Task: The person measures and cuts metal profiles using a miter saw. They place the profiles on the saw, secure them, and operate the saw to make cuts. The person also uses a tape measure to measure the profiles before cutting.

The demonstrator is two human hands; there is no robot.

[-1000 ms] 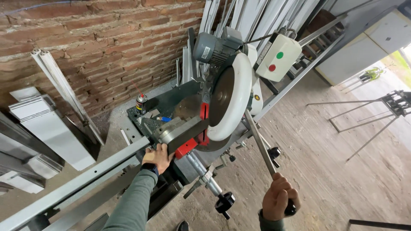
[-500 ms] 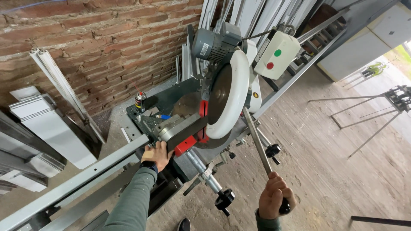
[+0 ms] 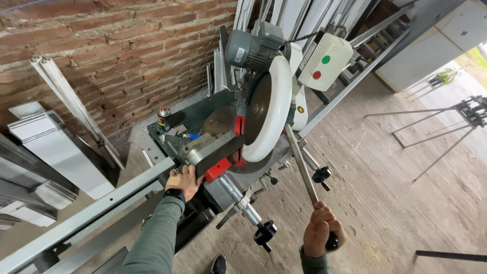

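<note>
At the saw bench against the brick wall, we list the following.

Item one: chop saw, grey motor on top, round blade behind a white guard, red clamp parts at the base. A long metal lever runs down from the saw head towards us.

Item two: our right hand, fingers wrapped shut around the black knob at the lever's lower end, well below and to the right of the blade.

Item three: our left hand, in a grey-green sleeve with a dark wrist strap, fingers curled over the end of a long grey aluminium profile. The profile lies along the bench from lower left up to the saw base, and the hand presses it just beside the red clamp, near the blade.

Changes against the earlier frames: we see the lever and right hand lower and nearer to us than a second ago, and the saw head tipped further down over the profile. The left hand keeps its place on the profile.

Surroundings: white control box with one green and one red button beside the motor; a spray can standing on the bench behind the saw; white and grey profiles leaning on the wall at left; worn concrete floor; thin metal stands far right.
</note>
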